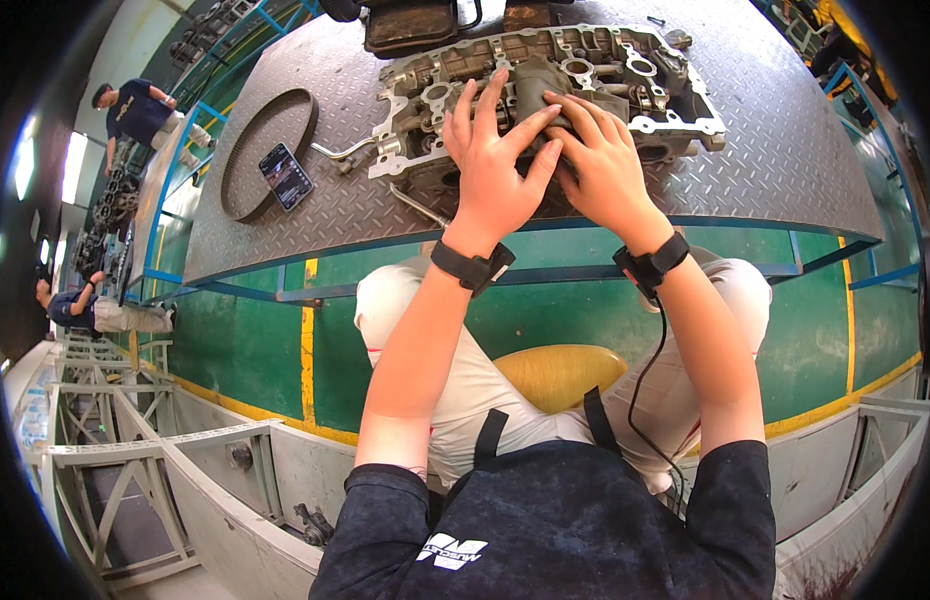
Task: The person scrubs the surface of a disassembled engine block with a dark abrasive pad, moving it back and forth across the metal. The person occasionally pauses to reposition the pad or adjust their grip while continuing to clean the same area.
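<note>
On the metal-topped table lies an engine cylinder head [425, 120], its pale machined edges and round openings facing up. A smooth grey-brown piece, apparently a rag [535, 85], rests on its middle. My left hand [498, 165] lies over the near side of the head with its fingers spread, the index finger and thumb reaching the rag's edge. My right hand [605, 165] is curved over the rag from the right, fingers close together and pressing on it. The fingertips of both hands nearly meet. What lies under the palms is hidden.
A black belt loop [228, 180] stands on edge to the left, with a phone [286, 177] beside it. Metal pipes [345, 155] stick out near the head's left end. At the back sits a dark tray-like part [410, 28]. Two people [140, 115] are at the far left.
</note>
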A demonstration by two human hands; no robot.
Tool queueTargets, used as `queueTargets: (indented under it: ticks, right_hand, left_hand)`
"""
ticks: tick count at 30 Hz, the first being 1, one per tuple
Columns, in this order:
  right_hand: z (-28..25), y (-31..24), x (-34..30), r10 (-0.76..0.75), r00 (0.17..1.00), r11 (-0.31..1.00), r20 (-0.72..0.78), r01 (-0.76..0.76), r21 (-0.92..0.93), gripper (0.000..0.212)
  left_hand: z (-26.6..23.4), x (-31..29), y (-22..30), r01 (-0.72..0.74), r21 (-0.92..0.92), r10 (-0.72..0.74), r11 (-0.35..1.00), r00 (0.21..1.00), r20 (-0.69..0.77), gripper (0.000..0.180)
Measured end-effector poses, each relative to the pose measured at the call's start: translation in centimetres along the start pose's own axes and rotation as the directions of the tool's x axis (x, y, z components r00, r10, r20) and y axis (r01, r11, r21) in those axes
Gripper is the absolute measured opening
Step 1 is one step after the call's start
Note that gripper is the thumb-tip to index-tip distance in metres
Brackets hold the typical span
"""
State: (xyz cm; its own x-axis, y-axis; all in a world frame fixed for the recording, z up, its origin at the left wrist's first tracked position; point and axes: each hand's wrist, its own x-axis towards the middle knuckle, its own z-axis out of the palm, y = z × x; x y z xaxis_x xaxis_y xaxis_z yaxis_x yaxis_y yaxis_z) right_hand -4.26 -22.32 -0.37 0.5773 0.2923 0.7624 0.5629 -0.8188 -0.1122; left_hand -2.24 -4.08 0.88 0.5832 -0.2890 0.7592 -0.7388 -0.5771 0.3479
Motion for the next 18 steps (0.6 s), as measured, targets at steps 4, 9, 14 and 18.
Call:
queueTargets:
  ticks: [4,9,14,18]
  right_hand:
    - [0.3,-0.1,-0.2,0.006,1.0,0.999,-0.001,-0.006,-0.035,0.042]
    - [0.9,-0.2,-0.6,-0.002,0.999,0.996,-0.036,-0.001,-0.09,0.04]
    - [1.4,-0.5,-0.9,0.016,0.999,0.991,-0.04,-0.021,-0.131,0.035]
    - [1.7,-0.6,-1.1,0.025,0.998,0.992,-0.058,-0.032,-0.123,0.029]
  left_hand:
    - [0.0,0.2,-0.2,0.006,-0.055,-0.005,0.998,1.0,0.015,0.035]
    - [0.1,0.0,0.0,-0.004,-0.068,0.005,0.998,1.0,0.014,0.032]
    - [0.0,0.1,-0.1,-0.004,-0.086,0.003,0.996,1.0,-0.008,0.026]
    - [0.0,0.2,-0.2,-0.008,-0.118,0.004,0.993,1.0,-0.029,0.021]
